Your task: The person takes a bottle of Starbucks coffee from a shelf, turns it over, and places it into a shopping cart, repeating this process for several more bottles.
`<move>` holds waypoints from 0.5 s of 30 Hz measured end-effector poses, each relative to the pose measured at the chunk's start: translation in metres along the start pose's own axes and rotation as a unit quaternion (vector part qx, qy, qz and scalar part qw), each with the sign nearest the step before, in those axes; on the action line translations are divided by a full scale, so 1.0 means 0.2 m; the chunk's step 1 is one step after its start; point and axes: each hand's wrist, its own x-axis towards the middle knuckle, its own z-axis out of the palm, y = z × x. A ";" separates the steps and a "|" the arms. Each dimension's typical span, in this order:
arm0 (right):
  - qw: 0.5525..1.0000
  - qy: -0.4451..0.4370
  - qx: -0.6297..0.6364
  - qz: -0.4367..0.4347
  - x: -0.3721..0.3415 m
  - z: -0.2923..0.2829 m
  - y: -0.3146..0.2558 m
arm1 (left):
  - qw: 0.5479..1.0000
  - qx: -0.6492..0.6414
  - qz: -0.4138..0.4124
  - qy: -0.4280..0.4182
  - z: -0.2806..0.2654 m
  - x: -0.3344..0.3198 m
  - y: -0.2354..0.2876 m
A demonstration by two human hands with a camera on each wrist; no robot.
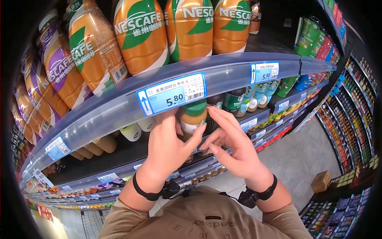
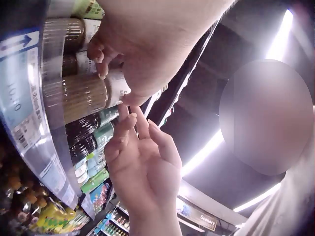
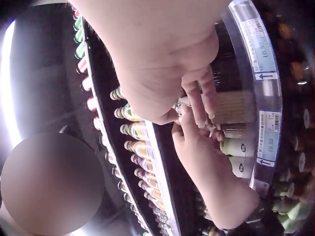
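Note:
A drink bottle (image 1: 193, 119) with a green cap, tan contents and a pale label stands at the front of the shelf, its top overlapped by the price strip. My left hand (image 1: 165, 145) holds it, thumb across the near side and fingers round the far side. In the left wrist view, ribbed brown glass of the bottle (image 2: 87, 97) shows beside this hand. My right hand (image 1: 238, 153) is just to the right with fingers loosely bent, its index fingertip right at the bottle's neck. In the right wrist view, both hands' fingertips come close together near the bottle.
A clear price strip (image 1: 119, 105) curves over the hands. Large Nescafe bottles (image 1: 141, 38) line the shelf above. More dark and green bottles (image 1: 232, 99) stand to the right, with pale-capped ones (image 1: 130, 132) to the left. A cardboard box (image 1: 320, 181) sits by the aisle floor.

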 end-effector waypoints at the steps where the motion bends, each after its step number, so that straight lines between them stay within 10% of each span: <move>1: 1.000 0.000 0.000 -0.001 -0.01 0.00 0.00 | 0.999 0.012 0.041 -0.006 -0.01 -0.01 0.00; 15: 0.999 -0.041 -0.023 0.009 -0.25 0.10 -0.05 | 0.970 0.044 0.239 0.019 -0.17 -0.36 0.19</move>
